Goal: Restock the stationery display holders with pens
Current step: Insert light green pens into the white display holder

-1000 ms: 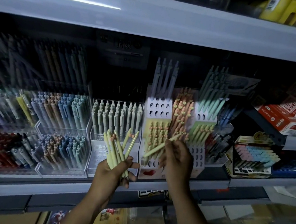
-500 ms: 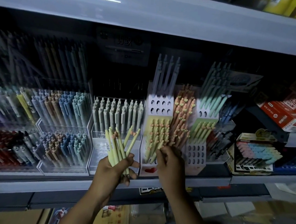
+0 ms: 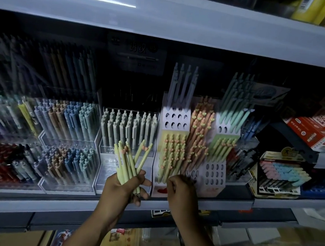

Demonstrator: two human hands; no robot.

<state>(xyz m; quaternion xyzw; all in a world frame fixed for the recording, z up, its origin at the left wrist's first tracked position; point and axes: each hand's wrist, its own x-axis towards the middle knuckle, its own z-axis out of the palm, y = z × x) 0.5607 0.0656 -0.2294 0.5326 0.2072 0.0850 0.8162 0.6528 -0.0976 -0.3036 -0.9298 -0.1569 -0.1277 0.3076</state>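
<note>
My left hand [image 3: 124, 187] grips a fanned bundle of pale yellow-green pens [image 3: 128, 161] with pink heart tops, held in front of the clear holder of white pens [image 3: 128, 129]. My right hand [image 3: 180, 189] is at the foot of the yellow section of the tiered pastel holder [image 3: 171, 154]. Its curled fingers pinch the lower part of a yellow-green pen [image 3: 162, 173] standing in the front row, which is blurred. The same holder has orange pens [image 3: 199, 130], green pens [image 3: 222, 149] and several bare holes [image 3: 214, 174].
Clear acrylic holders with blue, brown and red pens [image 3: 65, 160] fill the shelf's left side. On the right, a boxed display of pastel pens [image 3: 280, 175] stands below red boxes [image 3: 314, 134]. The grey shelf edge [image 3: 68, 205] runs below my hands, and another shelf hangs overhead.
My right hand carried a single pen from mid-air down into the yellow section and has dropped lower, toward the front row. My left hand kept its bundle nearly still.
</note>
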